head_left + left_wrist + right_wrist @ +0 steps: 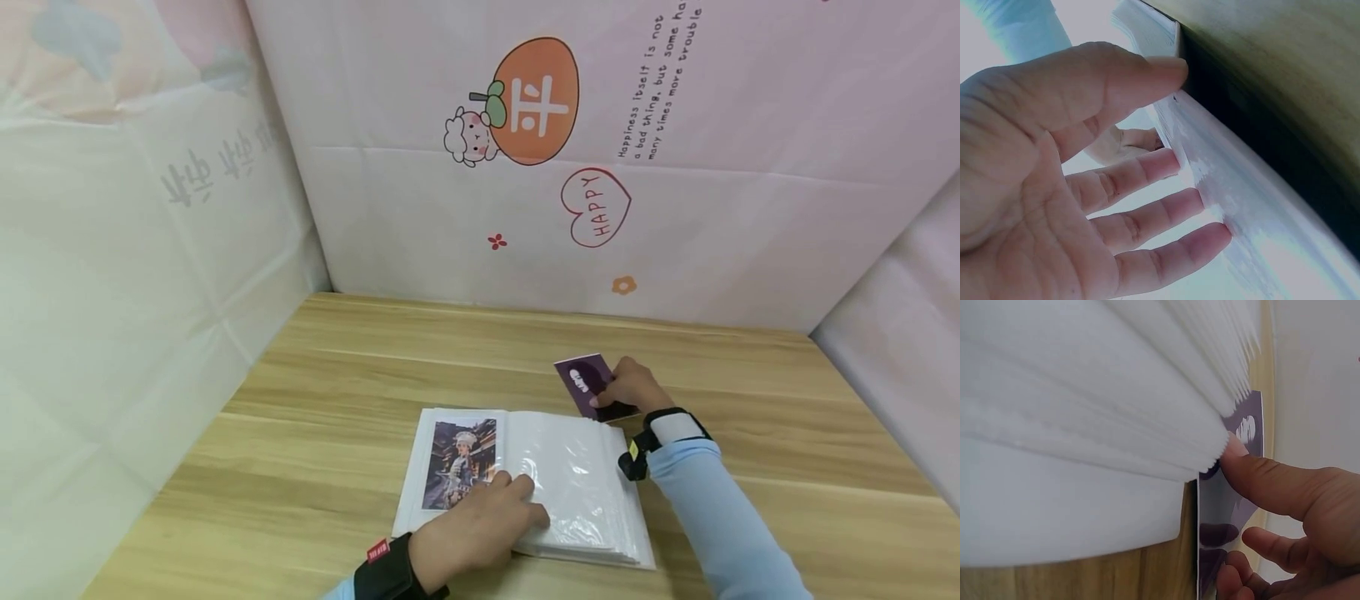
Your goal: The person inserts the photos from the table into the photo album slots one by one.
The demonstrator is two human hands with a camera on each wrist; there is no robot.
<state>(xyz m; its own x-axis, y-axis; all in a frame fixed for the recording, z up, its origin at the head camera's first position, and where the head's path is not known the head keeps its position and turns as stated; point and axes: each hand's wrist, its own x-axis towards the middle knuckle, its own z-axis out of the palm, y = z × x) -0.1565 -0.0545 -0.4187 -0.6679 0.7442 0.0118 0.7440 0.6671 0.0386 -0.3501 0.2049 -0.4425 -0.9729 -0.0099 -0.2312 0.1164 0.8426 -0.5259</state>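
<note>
An open photo album [566, 475] with clear sleeve pages lies on the table. Its left page carries a photo [450, 454] of a figure in a pale headdress; the right page shows a white, glossy sleeve. My left hand [483, 521] rests across the album's lower middle, its fingertips touching the page in the left wrist view. Beyond the album's top right corner, my right hand [633, 387] pinches a purple card [581, 379] with a white mark. In the right wrist view, the thumb [1272, 484] lies on the card beside the fanned page edges [1210, 425].
Wood-grain table [300, 450] surrounds the album. White printed cloth [420, 208] stands behind it, with more cloth at the left and right sides.
</note>
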